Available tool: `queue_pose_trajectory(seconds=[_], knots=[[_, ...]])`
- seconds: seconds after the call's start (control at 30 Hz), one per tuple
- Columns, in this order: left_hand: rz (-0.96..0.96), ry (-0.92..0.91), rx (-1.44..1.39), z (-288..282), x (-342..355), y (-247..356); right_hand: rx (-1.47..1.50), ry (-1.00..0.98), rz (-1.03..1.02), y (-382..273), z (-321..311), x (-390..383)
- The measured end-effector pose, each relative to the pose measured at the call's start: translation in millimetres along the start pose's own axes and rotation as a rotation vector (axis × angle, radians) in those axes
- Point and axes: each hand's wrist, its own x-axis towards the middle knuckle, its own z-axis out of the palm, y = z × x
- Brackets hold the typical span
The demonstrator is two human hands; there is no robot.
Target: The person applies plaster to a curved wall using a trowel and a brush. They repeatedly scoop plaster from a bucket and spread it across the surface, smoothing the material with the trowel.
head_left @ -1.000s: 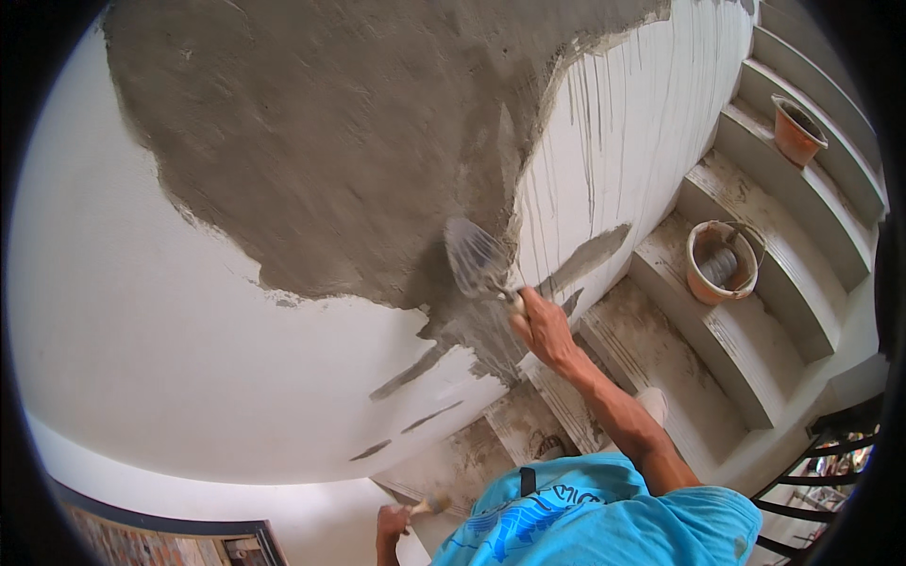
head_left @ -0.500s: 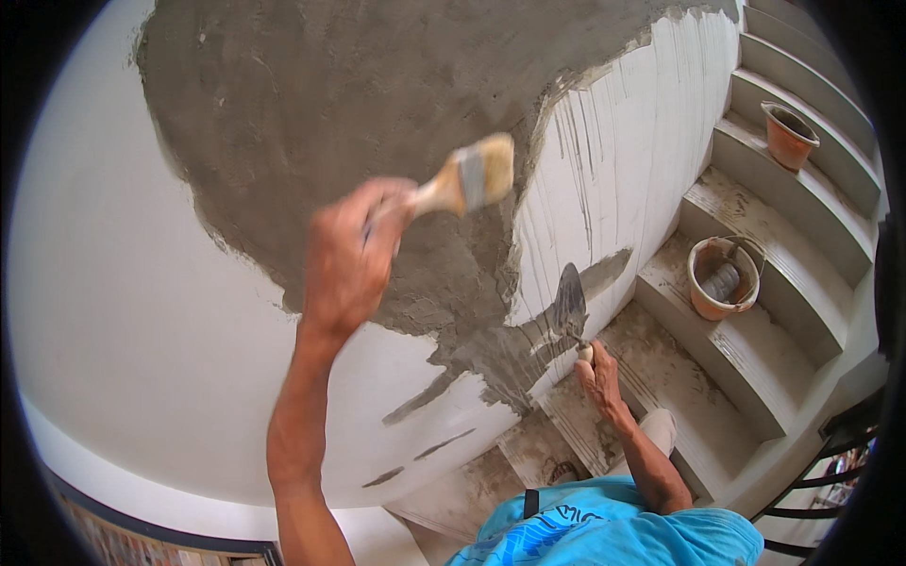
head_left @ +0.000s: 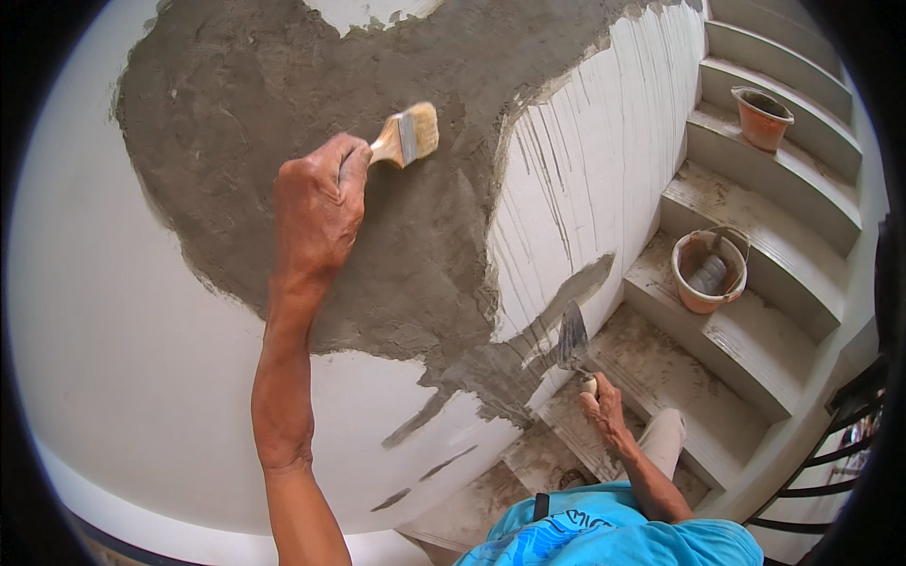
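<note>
My left hand [head_left: 321, 203] is raised before the wall, closed round the handle of a flat paintbrush [head_left: 408, 135]. Its pale bristles point right, over an area of grey cement plaster [head_left: 236, 104]; whether they touch it I cannot tell. Lower down on the right, my right hand [head_left: 606, 411] grips a pointing trowel [head_left: 573, 341] by its pale handle. The trowel's grey blade points up, close to the foot of the wall. White wall [head_left: 585, 160] with grey drip streaks shows to the right of the plaster.
Curved stairs [head_left: 746, 368] climb on the right, their treads stained with cement. An orange bucket [head_left: 710, 272] with a grey cylindrical thing inside stands on one step; another bucket [head_left: 763, 120] is higher up. Black railing bars [head_left: 830, 462] lie at the lower right.
My left hand has moved up and to the left with the paintbrush. The trowel stays in my right hand, slightly lower in view. The view has shifted, showing a white patch at the top.
</note>
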Motion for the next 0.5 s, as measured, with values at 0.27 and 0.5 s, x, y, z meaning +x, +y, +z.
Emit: queue_pose_trajectory(seconds=[0.27, 0.5], knots=[[-0.030, -0.159, -0.017, 40, -17, -15, 0.010, -0.117, 0.025, 20, 10, -9], [0.062, 0.064, -0.023, 15, 11, -6, 0.001, -0.138, -0.012, 1, 5, -4]])
